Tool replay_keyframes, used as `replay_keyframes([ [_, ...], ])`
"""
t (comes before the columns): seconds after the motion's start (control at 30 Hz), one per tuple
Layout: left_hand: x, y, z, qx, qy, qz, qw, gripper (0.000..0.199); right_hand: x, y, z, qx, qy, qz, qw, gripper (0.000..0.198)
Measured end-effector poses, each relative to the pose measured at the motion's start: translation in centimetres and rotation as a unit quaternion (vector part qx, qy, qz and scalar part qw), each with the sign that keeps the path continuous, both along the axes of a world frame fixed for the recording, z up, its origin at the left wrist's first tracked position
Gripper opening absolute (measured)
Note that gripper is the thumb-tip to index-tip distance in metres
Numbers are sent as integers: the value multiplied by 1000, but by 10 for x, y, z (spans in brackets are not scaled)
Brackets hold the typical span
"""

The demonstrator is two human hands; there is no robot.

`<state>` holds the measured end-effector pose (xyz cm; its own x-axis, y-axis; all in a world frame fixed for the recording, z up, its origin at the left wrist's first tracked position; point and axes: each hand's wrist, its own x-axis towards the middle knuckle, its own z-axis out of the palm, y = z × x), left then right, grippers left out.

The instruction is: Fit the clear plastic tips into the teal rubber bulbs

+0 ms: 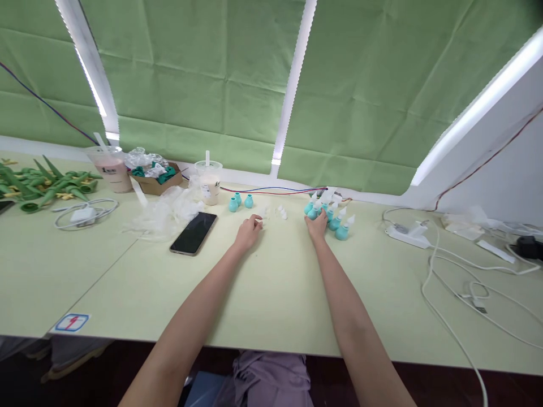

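Note:
My right hand point(317, 226) is at the near left side of a cluster of small teal squeeze bulbs with white nozzles point(341, 232), its fingers closed around one teal bulb point(313, 213). My left hand point(249, 233) rests over the table with its fingers loosely bent and apart, holding nothing that I can see. Just beyond its fingertips lie a few small white and clear pieces point(283, 213). Behind my left hand stand three teal bulbs without nozzles point(249, 201).
Left of my hands are a phone point(193, 233), crumpled clear plastic point(163, 212), drink cups point(210, 186) and a small cardboard box point(159, 183). Green plastic parts point(55, 183) fill the far left. On the right lie a power strip point(408, 236) and loose white cables point(432, 271).

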<state>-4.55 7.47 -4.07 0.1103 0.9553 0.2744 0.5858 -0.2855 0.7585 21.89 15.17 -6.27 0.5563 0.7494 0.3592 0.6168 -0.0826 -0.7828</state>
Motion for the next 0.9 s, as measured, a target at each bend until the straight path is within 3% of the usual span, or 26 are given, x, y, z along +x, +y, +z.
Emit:
replay_keyframes([
  [0.1, 0, 0, 1, -6, -2, -1, 1000, 25, -16, -12, 3, 6, 14, -15, 1000, 80],
  [0.23, 0, 1, 1, 0, -3, -4, 1000, 24, -50, -31, 5, 23, 18, -52, 998, 67],
  [0.33, 0, 1, 0, -2, -2, -5, 1000, 25, -75, -39, 7, 10, -27, 23, 999, 47],
  [0.43, 1, 1, 1, 0, -2, -5, 1000, 25, -91, -38, 11, -4, -107, 116, 987, 40],
  [0.7, 0, -1, 0, 0, 6, -4, 1000, 26, -82, -17, 18, -36, -193, 140, 970, 19],
  [0.8, 0, 0, 0, -1, 7, -4, 1000, 26, -75, -16, 20, -12, -170, 161, 972, 14],
  [0.9, 1, 0, 0, 10, 7, -2, 1000, 25, -75, -20, 25, 14, -29, 179, 983, 9],
])
